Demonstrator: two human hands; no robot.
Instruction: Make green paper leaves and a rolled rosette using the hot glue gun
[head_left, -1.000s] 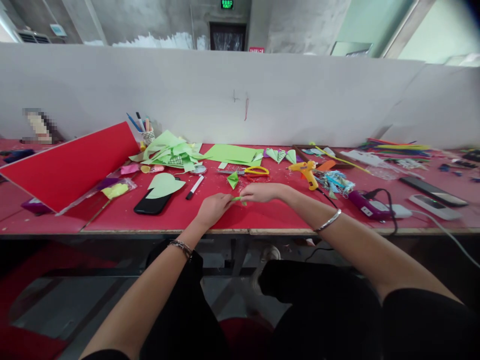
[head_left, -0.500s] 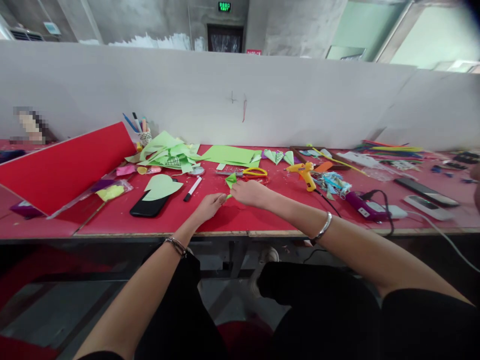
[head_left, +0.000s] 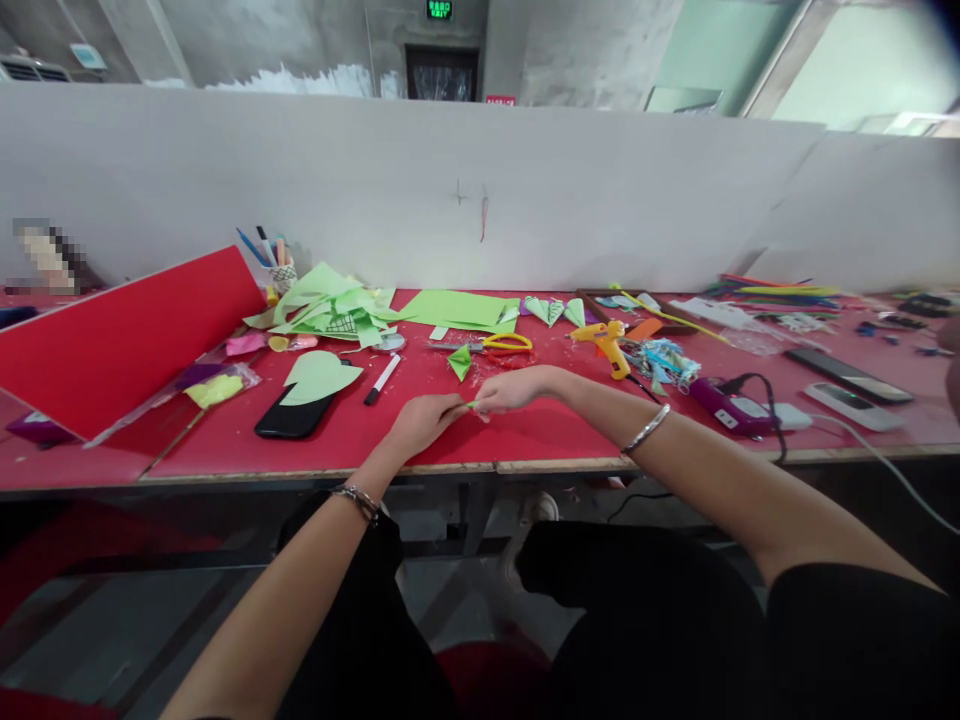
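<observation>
Low over the front of the red table, my two hands meet at a small green piece [head_left: 471, 405], probably paper; most of it is hidden by the fingers. My left hand [head_left: 424, 424] is closed in a pinch at its left end. From the other side, the fingers of my right hand [head_left: 514, 391] are closed on it too. Just beyond them lies a folded green paper piece [head_left: 460, 363], apart from both hands. Yellow-handled scissors [head_left: 507, 344] rest behind it, and a marker [head_left: 383, 379] lies left of it.
At left, a pale green paper heart [head_left: 321, 376] covers part of a black phone [head_left: 294, 415]. Green paper scraps [head_left: 330, 303] pile up behind. On the right stand a yellow glue gun [head_left: 606, 345] and a purple power strip [head_left: 731, 410] with a cable. A white partition [head_left: 375, 190] closes the back.
My right hand has come down and toward me, leaving the folded green piece uncovered on the table. My left hand has shifted slightly right and down. The view has shifted a little.
</observation>
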